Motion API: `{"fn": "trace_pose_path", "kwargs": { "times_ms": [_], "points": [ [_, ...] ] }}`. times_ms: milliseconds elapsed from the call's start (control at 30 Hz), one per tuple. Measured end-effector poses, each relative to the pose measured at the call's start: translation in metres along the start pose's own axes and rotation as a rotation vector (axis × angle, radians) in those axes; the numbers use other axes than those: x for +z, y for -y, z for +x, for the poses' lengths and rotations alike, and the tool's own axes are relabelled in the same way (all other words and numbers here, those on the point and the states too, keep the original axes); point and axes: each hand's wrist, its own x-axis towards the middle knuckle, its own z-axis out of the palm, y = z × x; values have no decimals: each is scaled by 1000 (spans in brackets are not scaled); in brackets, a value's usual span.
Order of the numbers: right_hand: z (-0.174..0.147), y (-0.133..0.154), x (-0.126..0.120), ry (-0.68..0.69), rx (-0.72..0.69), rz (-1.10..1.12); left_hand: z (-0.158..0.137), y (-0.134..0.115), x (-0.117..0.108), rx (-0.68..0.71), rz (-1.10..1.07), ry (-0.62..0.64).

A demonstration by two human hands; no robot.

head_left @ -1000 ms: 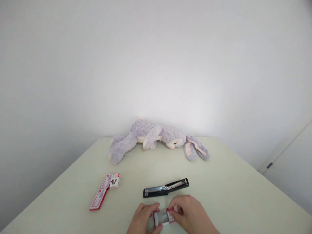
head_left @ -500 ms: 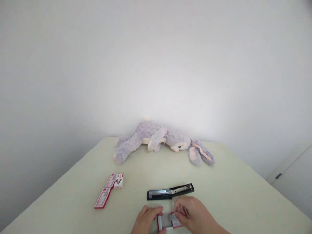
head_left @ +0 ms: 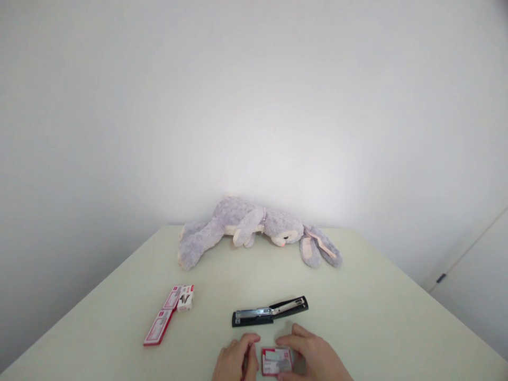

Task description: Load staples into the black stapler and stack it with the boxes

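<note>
our right hand point(head_left: 315, 357) has fingers clamped on a flat red-and-white rectangular box point(head_left: 277, 362); left hand point(head_left: 237, 361) grip, we cannot tell. box likely light, stiff: hold near and far edges.

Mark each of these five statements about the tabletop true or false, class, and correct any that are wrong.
1. The stapler lies opened out on the table. True.
2. The plush rabbit sits upright. False: it is lying down.
3. The right hand touches the red-and-white case. True.
4. The left hand holds the stapler. False: it is beside the case, on its left.
5. The small white box is right of the two flat packs. True.
</note>
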Motion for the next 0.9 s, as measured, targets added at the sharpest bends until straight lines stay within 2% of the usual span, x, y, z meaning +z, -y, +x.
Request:
{"fn": "trace_pose_path", "kwargs": {
  "times_ms": [133,200,267,333,400,533,700,900],
  "points": [
    [7,15,4,-26,-26,5,21,8,-39,-114,58,-104],
    [12,21,7,-22,-66,-12,34,8,-57,-119,95,-40],
    [19,26,8,-52,-97,-27,42,3,-64,-105,103,93],
    [27,30,7,-107,-116,-35,43,-5,-63,-98,101,200],
    [35,33,6,-135,-140,-40,38,-13,-57,-112,106,243],
    [47,35,4,-85,-194,-71,30,-22,-52,-138,118,267],
    [52,37,6,-69,-228,-88,30,-23,-56,-155,125,267],
    [49,40,3,-47,-198,-127,32,-23,-58,-164,115,281]
  ]
}}
